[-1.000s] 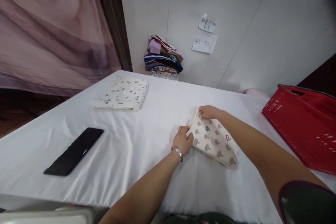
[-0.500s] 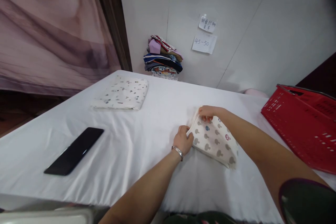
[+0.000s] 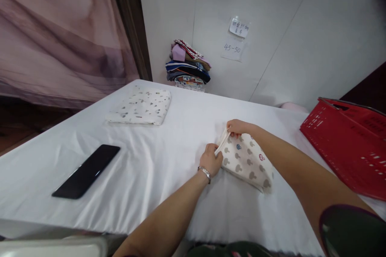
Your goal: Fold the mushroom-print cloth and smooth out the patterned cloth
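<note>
A folded white cloth [image 3: 245, 162] printed with grey mushroom-like shapes lies on the white-covered table [image 3: 181, 120], a little right of the middle. Its left edge is raised between my two hands. My left hand [image 3: 211, 158], with a bracelet at the wrist, pinches the near end of that edge. Farther off, my right hand [image 3: 237, 127] grips the edge's far end, fingers curled round it. My right forearm hides part of the cloth's right side.
A second folded white cloth [image 3: 140, 106] with a small print lies at the far left. Nearer is a black phone-like slab [image 3: 87, 172]. A red plastic basket [image 3: 346, 144] stands at the right edge. Stacked fabrics [image 3: 188, 66] sit behind the table, under paper signs [image 3: 233, 50] on the wall.
The raised edge of the cloth stands out slightly more between my hands. My right hand has shifted very slightly left and up; my left hand is nearly still.
</note>
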A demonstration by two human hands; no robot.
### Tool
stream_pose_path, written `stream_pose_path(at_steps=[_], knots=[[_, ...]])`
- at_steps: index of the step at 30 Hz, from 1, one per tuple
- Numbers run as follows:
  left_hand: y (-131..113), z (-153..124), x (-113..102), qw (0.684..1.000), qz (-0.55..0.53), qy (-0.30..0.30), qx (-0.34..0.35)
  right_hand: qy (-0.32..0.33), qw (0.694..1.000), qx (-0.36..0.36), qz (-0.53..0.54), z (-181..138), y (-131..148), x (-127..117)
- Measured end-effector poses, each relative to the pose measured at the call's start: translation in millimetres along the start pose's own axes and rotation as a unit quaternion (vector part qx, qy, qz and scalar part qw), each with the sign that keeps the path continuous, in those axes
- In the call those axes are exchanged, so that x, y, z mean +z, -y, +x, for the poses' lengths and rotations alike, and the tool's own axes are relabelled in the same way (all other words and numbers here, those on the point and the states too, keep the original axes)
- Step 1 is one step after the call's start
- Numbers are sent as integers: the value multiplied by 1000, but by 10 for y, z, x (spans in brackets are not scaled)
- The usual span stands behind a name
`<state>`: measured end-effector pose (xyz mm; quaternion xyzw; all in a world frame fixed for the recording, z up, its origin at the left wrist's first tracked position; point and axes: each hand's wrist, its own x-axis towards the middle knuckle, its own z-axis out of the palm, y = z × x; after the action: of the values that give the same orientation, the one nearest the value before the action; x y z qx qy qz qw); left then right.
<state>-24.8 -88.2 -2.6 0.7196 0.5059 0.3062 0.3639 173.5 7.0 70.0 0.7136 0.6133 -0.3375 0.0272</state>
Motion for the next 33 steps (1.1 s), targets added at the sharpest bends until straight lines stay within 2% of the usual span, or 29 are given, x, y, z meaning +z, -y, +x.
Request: stream_pose_path(at_steps=[5,10,13,16,23,27,33], knots=[[0,0,5,1000,2,0,-21,-51,997,-2,58,39,-63,106],[-16,1,-1,999,-6,-6,-40,-52,992,6,112,15,-84,141],[-34,1,-9,998,-4,-6,-55,-54,986,-20,160,-21,-111,130],[-49,0,-16,998,2,-6,-61,-102,976,-64,181,-34,-170,146],[-39,4,-12,998,-2,-6,-60,-209,969,-99,86,10,-304,299],[-16,12,-9,999,-13,-9,-51,-282,950,-131,7,22,-336,356],[7,30,4,999,-29,-21,-41,-320,934,-141,-71,31,-412,386]])
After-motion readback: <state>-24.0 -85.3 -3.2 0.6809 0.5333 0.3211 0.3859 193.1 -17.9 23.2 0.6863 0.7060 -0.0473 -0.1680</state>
